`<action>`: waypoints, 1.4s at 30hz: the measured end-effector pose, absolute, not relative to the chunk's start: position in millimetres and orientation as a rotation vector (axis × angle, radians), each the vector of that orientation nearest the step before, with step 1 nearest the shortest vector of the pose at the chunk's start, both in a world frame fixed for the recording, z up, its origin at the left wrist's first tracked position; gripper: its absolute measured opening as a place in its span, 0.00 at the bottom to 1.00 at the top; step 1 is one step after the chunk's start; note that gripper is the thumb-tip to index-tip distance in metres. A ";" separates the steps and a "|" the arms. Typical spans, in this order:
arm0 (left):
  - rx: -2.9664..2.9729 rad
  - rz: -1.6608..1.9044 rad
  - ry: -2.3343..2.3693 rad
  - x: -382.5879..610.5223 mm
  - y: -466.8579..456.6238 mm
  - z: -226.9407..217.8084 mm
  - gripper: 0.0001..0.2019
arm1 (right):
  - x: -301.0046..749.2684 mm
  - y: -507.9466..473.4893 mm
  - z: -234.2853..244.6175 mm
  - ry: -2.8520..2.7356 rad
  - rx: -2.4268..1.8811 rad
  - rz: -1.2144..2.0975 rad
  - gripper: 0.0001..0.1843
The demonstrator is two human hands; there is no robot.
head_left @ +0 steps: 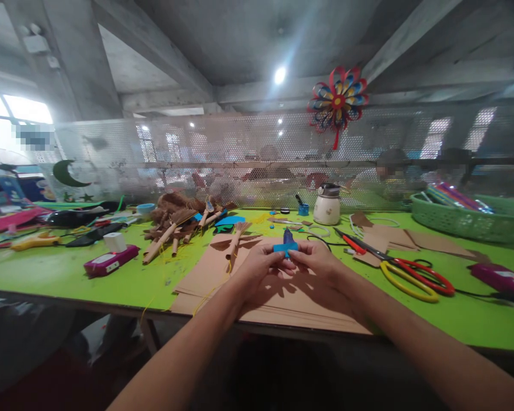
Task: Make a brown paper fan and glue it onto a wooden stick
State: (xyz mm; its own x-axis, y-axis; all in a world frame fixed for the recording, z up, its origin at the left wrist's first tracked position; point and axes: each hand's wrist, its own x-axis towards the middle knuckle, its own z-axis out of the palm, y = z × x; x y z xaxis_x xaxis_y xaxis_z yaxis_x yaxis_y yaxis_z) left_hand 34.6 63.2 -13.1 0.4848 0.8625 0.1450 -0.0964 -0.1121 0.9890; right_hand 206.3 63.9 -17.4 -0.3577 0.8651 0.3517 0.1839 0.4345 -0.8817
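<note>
Between my two hands is a small blue strip [285,248], pinched at both ends, with a darker blue pointed piece [288,235] rising from its middle. What the strip is made of I cannot tell. My left hand [259,264] is closed on the strip's left end, thumb and finger pressed together. The right end sits in the pinch of my right hand [319,261]. Under both hands lies a stack of brown paper sheets [295,317] at the table's front edge. A rolled brown paper tube with a frayed top [235,242] rests on the sheets, left of my hands.
Scissors with red and yellow handles [405,274] lie at right on the green table [445,319]. Left stand a heap of brown paper tubes [171,225] and a purple power strip [111,262]. Behind are a white jar [326,205], a green basket [458,220] and a mesh partition [240,148].
</note>
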 end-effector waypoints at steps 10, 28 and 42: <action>1.505 0.940 0.743 34.1 67.4 -15.6 0.15 | 213.5 68.3 -17.9 -1.778 -1.000 0.983 0.17; 1.551 0.927 0.692 35.9 67.0 -13.6 0.11 | 213.6 63.1 -12.5 -1.843 -0.844 1.123 0.15; 1.377 1.010 0.602 28.6 64.9 -11.3 0.07 | 221.4 65.0 -8.3 -1.528 -0.785 1.171 0.16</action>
